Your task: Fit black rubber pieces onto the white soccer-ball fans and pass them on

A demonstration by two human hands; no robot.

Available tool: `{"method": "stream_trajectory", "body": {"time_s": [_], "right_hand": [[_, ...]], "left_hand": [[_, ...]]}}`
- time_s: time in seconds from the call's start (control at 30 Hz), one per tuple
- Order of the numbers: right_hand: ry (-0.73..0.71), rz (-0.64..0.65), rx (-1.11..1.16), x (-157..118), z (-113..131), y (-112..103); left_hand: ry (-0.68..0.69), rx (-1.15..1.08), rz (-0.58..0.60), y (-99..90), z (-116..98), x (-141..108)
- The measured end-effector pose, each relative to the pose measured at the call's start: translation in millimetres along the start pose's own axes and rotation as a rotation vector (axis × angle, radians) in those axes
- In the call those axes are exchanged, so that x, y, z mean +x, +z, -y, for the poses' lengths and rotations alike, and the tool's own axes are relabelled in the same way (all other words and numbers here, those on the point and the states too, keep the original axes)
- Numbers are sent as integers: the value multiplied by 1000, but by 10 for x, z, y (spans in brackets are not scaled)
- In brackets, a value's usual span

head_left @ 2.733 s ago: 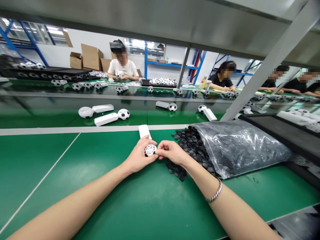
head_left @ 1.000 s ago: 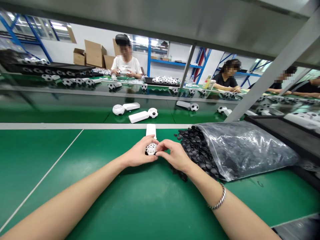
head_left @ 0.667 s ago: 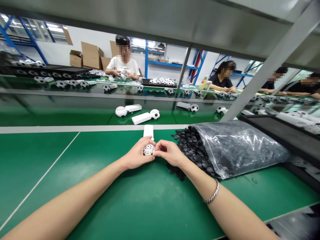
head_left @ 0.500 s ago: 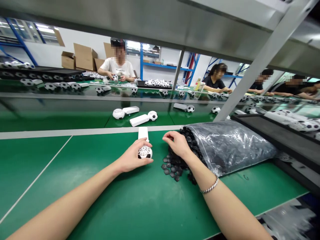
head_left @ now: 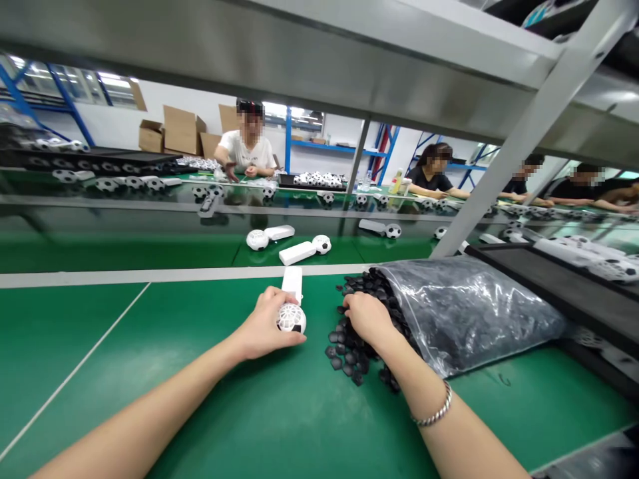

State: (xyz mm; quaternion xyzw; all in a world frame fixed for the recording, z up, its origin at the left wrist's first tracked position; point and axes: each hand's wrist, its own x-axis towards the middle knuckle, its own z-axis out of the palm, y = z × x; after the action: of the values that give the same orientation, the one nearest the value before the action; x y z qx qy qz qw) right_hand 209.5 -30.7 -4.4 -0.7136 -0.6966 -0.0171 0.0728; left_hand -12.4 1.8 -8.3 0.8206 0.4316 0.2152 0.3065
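My left hand [head_left: 263,326] is closed around the round head of a white handheld fan [head_left: 291,319], which has a football look with an open web-like grille. Its flat white handle points away from me on the green bench. My right hand [head_left: 370,319] is down at a heap of small black pentagon-shaped pieces [head_left: 348,360], fingers bent and drawn together. What its fingertips hold, if anything, is hidden. Those pieces spill from the mouth of a clear plastic bag [head_left: 479,313] lying to the right.
Beyond the pale bench strip [head_left: 164,275], more football fans [head_left: 299,251] lie on a green conveyor belt. A slanted metal post [head_left: 504,159] rises at the right, beside a black tray [head_left: 524,273] of white parts. Several co-workers sit across; one person [head_left: 248,150] wears white.
My right hand has come down from above the black pieces into the heap. My left hand keeps hold of the fan. Across the belt, one co-worker has stretched out a hand near another fan.
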Motion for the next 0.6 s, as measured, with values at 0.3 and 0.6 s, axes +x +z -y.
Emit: {"method": "stream_trajectory", "body": {"time_s": [0.3,0.6], "right_hand": [[-107,-47,505,-17,114,-84],[-341,-107,829,-84,312,-59]], "left_hand": [[119,-90,166,-166,25,-13],[130,-133,177,-186,73,22]]}}
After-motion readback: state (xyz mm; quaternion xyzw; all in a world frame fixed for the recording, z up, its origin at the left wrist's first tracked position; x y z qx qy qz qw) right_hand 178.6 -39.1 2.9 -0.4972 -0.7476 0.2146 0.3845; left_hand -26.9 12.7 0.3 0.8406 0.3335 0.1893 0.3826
